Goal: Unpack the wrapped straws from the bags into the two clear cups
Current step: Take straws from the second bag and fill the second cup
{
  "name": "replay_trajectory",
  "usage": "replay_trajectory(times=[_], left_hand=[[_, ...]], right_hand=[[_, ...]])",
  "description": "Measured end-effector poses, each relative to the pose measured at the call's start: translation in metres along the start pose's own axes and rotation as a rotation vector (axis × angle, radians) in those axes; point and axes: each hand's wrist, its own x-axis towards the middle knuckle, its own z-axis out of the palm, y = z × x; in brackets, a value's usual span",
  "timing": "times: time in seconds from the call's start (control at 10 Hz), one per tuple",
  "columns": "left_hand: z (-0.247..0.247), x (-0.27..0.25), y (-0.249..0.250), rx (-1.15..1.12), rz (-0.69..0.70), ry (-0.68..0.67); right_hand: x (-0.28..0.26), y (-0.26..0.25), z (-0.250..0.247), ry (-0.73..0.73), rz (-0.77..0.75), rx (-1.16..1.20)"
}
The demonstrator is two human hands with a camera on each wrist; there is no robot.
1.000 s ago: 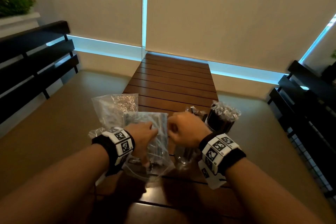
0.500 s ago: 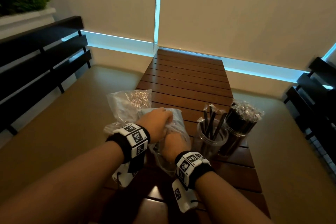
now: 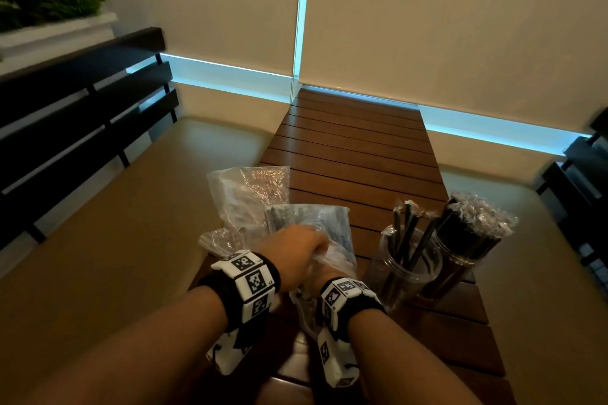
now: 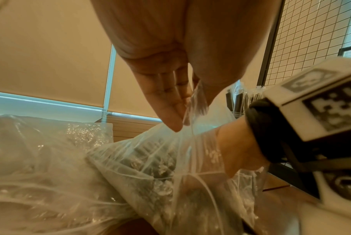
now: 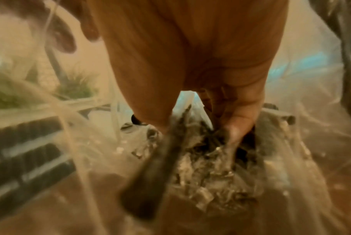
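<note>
Clear plastic dominates the slatted wooden table (image 3: 355,148): a crumpled bag (image 3: 245,197) lies at the left, and beside it the left hand (image 3: 297,253) pinches up the mouth of a second bag (image 3: 329,227). The right hand (image 5: 192,76) reaches inside, fingers closing on wrapped black straws (image 5: 202,160). Rightward stand two clear cups, the near cup (image 3: 409,268) part-filled, the far cup (image 3: 467,260) packed. No readable labels; the wristbands carry only square markers

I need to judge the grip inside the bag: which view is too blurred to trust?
Right wrist view: heavily smeared inside the bag, the fingers among the straws are soft. Left wrist view: sharper, the left hand pinches the bag edge. Head view: dim, warm, with wide-angle bending.
</note>
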Motion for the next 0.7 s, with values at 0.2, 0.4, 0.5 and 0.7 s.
replay_trajectory(times=[0.2, 0.4, 0.5, 0.7], left_hand=[[0.004, 0.003, -0.004, -0.002, -0.013, -0.045], [0.009, 0.007, 0.008, 0.009, -0.018, -0.047], [0.011, 0.013, 0.012, 0.024, -0.037, -0.049], [0.018, 0.019, 0.025, 0.049, -0.118, -0.001]], right_hand=[[-0.002, 0.006, -0.003, 0.165, 0.032, -0.103], [-0.016, 0.018, -0.007, 0.223, 0.038, -0.125], [-0.030, 0.021, -0.010, 0.228, -0.001, -0.101], [-0.100, 0.036, -0.040, 0.141, 0.143, -0.187]])
